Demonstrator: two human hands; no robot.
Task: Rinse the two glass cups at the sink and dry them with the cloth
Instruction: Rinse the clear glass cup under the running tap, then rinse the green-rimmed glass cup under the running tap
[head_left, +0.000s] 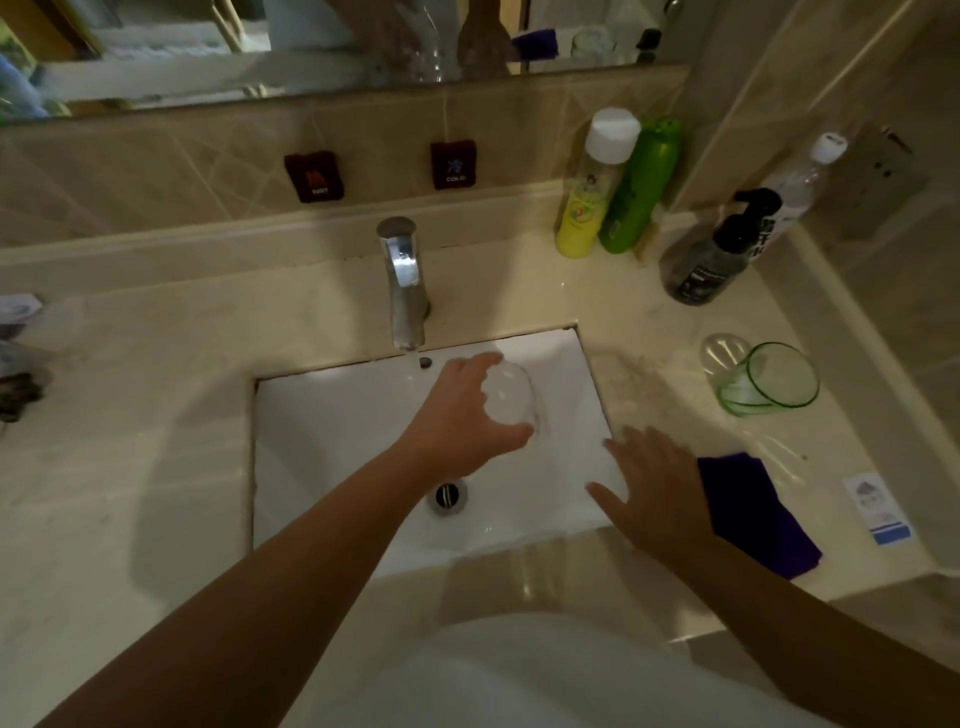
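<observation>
My left hand (462, 415) grips a clear glass cup (511, 392) over the white sink basin (332, 431), just below and right of the chrome tap (402, 280). No water stream is visible from the tap. My right hand (654, 488) hovers with fingers spread over the basin's right edge, holding nothing. The second glass cup (763, 376), with a green-tinted rim, lies on its side on the counter to the right. A dark purple cloth (763, 514) lies on the counter just right of my right hand.
Yellow and green bottles (613, 192), a dark pump bottle (722, 254) and a clear bottle stand at the back right corner. A small card (878, 509) lies near the right wall. Hot and cold signs hang on the tiled wall. Items sit at the far left edge.
</observation>
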